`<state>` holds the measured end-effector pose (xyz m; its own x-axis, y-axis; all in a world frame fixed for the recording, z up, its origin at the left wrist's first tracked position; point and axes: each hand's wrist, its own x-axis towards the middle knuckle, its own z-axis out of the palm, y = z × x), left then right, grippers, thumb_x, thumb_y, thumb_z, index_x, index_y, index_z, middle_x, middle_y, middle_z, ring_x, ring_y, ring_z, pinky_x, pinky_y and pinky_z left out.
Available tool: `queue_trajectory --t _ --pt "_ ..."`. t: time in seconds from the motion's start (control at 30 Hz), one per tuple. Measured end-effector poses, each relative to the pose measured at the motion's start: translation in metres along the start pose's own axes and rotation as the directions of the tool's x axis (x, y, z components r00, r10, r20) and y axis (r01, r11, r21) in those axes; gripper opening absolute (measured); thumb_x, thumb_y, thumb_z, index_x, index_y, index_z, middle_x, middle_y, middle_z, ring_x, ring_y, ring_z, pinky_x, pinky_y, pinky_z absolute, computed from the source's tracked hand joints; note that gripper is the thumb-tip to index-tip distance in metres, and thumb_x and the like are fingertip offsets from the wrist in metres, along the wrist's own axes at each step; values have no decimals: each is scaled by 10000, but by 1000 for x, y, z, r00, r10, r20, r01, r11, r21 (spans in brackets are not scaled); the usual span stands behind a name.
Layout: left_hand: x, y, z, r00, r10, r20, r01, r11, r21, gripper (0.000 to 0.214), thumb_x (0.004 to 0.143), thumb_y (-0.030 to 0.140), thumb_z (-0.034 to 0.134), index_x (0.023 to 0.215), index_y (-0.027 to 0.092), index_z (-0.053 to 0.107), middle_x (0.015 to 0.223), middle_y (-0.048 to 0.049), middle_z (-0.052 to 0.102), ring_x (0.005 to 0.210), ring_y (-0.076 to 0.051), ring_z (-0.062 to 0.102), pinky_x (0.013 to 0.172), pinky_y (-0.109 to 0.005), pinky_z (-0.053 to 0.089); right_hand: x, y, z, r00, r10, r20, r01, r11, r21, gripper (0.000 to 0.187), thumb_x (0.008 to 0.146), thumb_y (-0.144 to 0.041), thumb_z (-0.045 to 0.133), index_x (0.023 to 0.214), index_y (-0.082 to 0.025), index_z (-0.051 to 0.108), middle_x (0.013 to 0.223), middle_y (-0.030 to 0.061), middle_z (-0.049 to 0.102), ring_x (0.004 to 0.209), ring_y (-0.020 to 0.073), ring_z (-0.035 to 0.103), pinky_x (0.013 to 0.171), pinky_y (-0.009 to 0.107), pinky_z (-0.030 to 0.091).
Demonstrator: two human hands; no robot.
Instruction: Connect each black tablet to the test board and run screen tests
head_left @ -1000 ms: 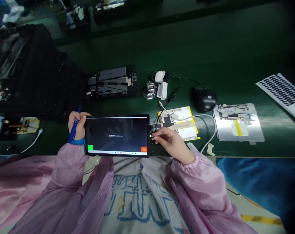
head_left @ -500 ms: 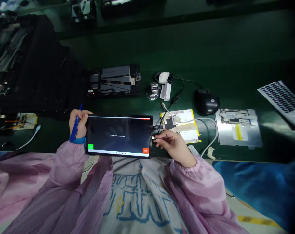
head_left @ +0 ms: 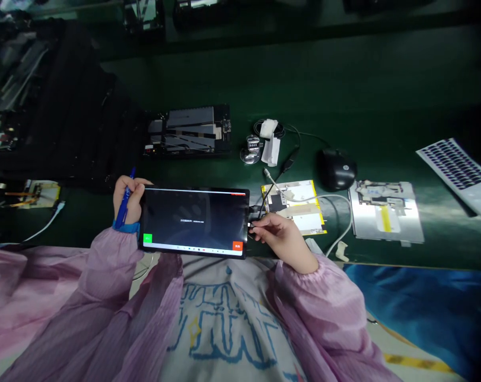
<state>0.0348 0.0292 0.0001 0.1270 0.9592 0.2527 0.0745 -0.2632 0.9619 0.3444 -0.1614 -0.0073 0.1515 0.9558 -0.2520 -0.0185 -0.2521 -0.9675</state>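
Note:
A tablet (head_left: 194,223) with a lit dark screen, a green box at lower left and a red one at lower right, is held up near the table's front edge. My left hand (head_left: 128,199) is closed on its left edge, and a blue pen (head_left: 124,199) sticks up through the same hand. At the tablet's right edge, my right hand (head_left: 278,233) pinches a small cable plug (head_left: 251,226) against the side. A thin black cable (head_left: 267,195) leads up from there. Just behind my right hand lies a yellow-edged battery (head_left: 306,204).
A black mouse (head_left: 336,168), a metal hand counter (head_left: 251,149) and an opened tablet body (head_left: 188,130) lie farther back. A silver panel (head_left: 387,212) and a sticker sheet (head_left: 458,170) are on the right. Stacked black housings (head_left: 77,101) rise at left. A white cable (head_left: 349,223) curves across the right.
The view has shifted slightly. Both hands stay in place on the tablet and plug, and the screen looks the same.

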Motion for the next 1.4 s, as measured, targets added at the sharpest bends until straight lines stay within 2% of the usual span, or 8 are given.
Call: queue_trajectory --t 0.47,0.63,0.87,1.07,1.17,1.27,1.33,1.4 --pt "-3 -2 -3 999 -33 -1 33 999 29 411 735 402 726 722 208 364 717 -7 656 679 -158 617 665 -305 452 4 -2 8 1000 -18 16 19 993 -114 431 711 -625 668 703 -207 564 568 13 622 442 135 556 430 274 438" --pt "-6 -3 -4 1000 -4 30 4 1000 1 394 785 381 699 728 201 353 728 -14 657 663 -131 592 667 -324 424 -1 -1 4 996 -85 6 83 956 -280 352 786 -550 635 827 -200 632 569 9 630 471 160 593 472 293 476" --pt "-8 -7 -10 998 -10 65 7 999 43 369 825 361 666 730 195 349 786 -34 667 744 -136 605 738 -375 413 -7 -2 -3 904 -409 124 384 649 -657 203 891 -376 553 909 -222 684 819 78 724 663 207 651 618 351 517" --pt "-8 -5 -8 998 -20 64 19 999 29 408 801 405 689 711 197 350 779 -32 678 765 -144 623 744 -348 426 -3 -9 3 815 -522 251 512 446 -735 122 876 -250 541 855 -208 654 708 63 646 678 211 565 631 349 472" --pt "-9 -2 -6 998 -33 47 31 999 26 408 787 414 694 704 197 359 788 -30 683 748 -148 624 741 -328 438 -3 -11 6 807 -532 257 505 394 -768 102 835 -212 535 791 -202 626 692 64 614 665 211 544 633 351 461" --pt "-10 -1 -5 999 -41 36 41 999 19 392 776 400 696 699 199 368 782 -31 682 737 -160 623 739 -323 443 -2 -11 -1 854 -501 140 412 489 -769 96 820 -249 551 771 -198 616 630 40 588 584 185 542 577 328 444" --pt "-10 -3 -4 998 -45 38 45 999 9 370 776 375 690 696 200 373 781 -35 685 737 -168 623 742 -325 443 2 -14 -12 894 -441 -81 259 654 -710 135 827 -323 588 822 -194 626 601 21 588 528 168 543 543 312 439" --pt "-10 -7 -4 998 -57 35 58 998 -16 347 773 348 683 701 202 376 780 -33 685 735 -173 624 739 -326 446 9 -22 -18 883 -357 -306 149 830 -538 246 847 -386 594 990 -187 617 682 44 650 598 195 621 590 327 484"
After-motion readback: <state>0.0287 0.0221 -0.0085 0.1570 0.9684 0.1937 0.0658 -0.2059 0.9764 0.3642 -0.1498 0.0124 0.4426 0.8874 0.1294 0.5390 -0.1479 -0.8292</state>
